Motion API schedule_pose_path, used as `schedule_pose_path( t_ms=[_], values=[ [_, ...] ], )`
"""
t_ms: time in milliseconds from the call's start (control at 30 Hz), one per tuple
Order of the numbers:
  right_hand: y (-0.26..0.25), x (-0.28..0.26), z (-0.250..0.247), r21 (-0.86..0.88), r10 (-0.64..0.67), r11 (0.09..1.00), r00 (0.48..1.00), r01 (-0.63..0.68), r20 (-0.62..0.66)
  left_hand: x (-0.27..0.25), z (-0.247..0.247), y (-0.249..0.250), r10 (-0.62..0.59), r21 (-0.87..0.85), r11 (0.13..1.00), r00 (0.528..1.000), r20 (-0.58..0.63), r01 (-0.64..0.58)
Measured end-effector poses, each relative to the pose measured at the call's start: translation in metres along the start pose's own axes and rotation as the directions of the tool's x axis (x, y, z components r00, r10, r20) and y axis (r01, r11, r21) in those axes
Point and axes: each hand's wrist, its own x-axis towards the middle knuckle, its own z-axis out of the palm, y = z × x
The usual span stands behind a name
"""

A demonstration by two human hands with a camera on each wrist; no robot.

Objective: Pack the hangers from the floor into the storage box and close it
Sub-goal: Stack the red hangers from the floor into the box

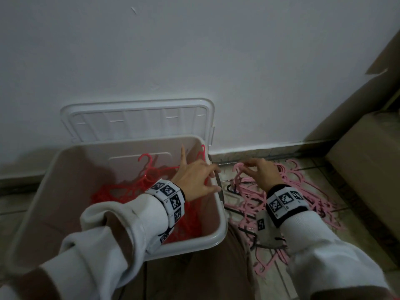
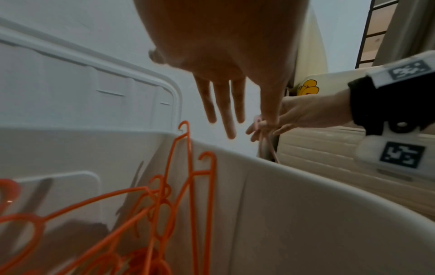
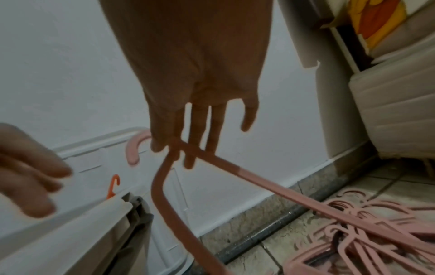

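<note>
While left hand (image 1: 195, 177) hovers, right hand (image 3: 188, 96) pinches pink hanger (image 3: 235, 173) — lifted.

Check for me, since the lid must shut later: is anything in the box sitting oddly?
Yes. One orange hanger stands upright in the far right corner of the storage box, its hook poking above the rim. The lid leans against the wall.

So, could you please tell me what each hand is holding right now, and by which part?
The right hand pinches a pink hanger at the neck, just below its hook. The left hand holds nothing.
</note>
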Motion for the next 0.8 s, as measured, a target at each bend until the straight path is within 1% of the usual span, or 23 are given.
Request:
schedule_pose_path(
  t_ms=[33,67,100,133,200,233,267,300,333,367,400,433,467,567,600,667,700,733,800],
  values=[
    [-0.001,0.000,0.001,-0.018,0.013,1.000,1.000,-0.012,0.027,0.000,0.005,0.003,-0.007,0.003,1.000,0.999,0.048,0.007],
    [-0.003,0.000,0.003,-0.018,0.012,1.000,0.999,-0.012,0.030,0.001,0.010,0.006,-0.012,0.004,1.000,0.997,0.071,0.011],
    [-0.007,-0.001,0.005,0.002,-0.010,1.000,1.000,0.010,0.014,0.003,0.016,0.007,-0.020,0.004,1.000,0.997,0.070,0.020],
    [-0.012,-0.001,0.007,0.045,-0.038,0.998,0.999,0.038,-0.003,0.004,0.020,0.007,-0.029,0.010,1.000,0.999,0.040,0.029],
    [-0.026,-0.003,0.010,0.149,-0.101,0.983,0.995,0.103,-0.019,0.009,0.026,0.004,-0.070,0.040,0.996,0.994,-0.080,0.074],
    [-0.034,-0.004,0.012,0.182,-0.128,0.975,0.992,0.129,-0.017,0.011,0.027,0.001,-0.124,0.041,0.991,0.983,-0.135,0.131],
    [-0.041,-0.004,0.014,0.197,-0.152,0.969,0.988,0.149,-0.002,0.013,0.028,-0.002,-0.207,0.014,0.977,0.965,-0.160,0.212],
    [-0.049,-0.004,0.017,0.194,-0.178,0.966,0.984,0.171,0.021,0.014,0.027,-0.006,-0.310,-0.051,0.951,0.939,-0.149,0.306],
    [-0.054,-0.001,0.022,0.179,-0.202,0.965,0.978,0.190,0.050,0.015,0.027,-0.011,-0.409,-0.137,0.909,0.907,-0.098,0.394],
    [-0.060,0.002,0.026,0.157,-0.216,0.967,0.973,0.202,0.081,0.016,0.027,-0.016,-0.478,-0.214,0.860,0.878,-0.024,0.463],
    [-0.065,0.006,0.030,0.142,-0.212,0.970,0.971,0.196,0.113,0.017,0.028,-0.021,-0.508,-0.281,0.819,0.860,0.050,0.500],
    [-0.070,0.010,0.032,0.136,-0.206,0.973,0.969,0.187,0.137,0.019,0.030,-0.025,-0.503,-0.337,0.793,0.857,0.109,0.508],
    [-0.074,0.015,0.034,0.126,-0.198,0.976,0.968,0.180,0.154,0.022,0.032,-0.029,-0.478,-0.377,0.782,0.866,0.147,0.496],
    [-0.081,0.024,0.037,0.049,-0.218,0.976,0.960,0.213,0.175,0.033,0.041,-0.035,-0.400,-0.469,0.764,0.895,0.196,0.444],
    [-0.082,0.027,0.039,0.032,-0.211,0.977,0.961,0.209,0.181,0.038,0.044,-0.036,-0.402,-0.497,0.742,0.892,0.208,0.450],
    [-0.085,0.033,0.045,0.012,-0.171,0.985,0.973,0.171,0.158,0.047,0.050,-0.041,-0.437,-0.550,0.674,0.866,0.242,0.493],
    [-0.086,0.033,0.046,0.015,-0.154,0.988,0.981,0.153,0.122,0.049,0.051,-0.041,-0.440,-0.580,0.648,0.864,0.244,0.494],
    [-0.085,0.035,0.048,0.025,-0.140,0.990,0.986,0.139,0.087,0.050,0.053,-0.041,-0.446,-0.603,0.637,0.867,0.220,0.481],
    [-0.084,0.041,0.050,0.084,-0.127,0.989,0.989,0.121,0.070,0.052,0.056,-0.043,-0.468,-0.625,0.638,0.871,0.149,0.449]
  ],
)
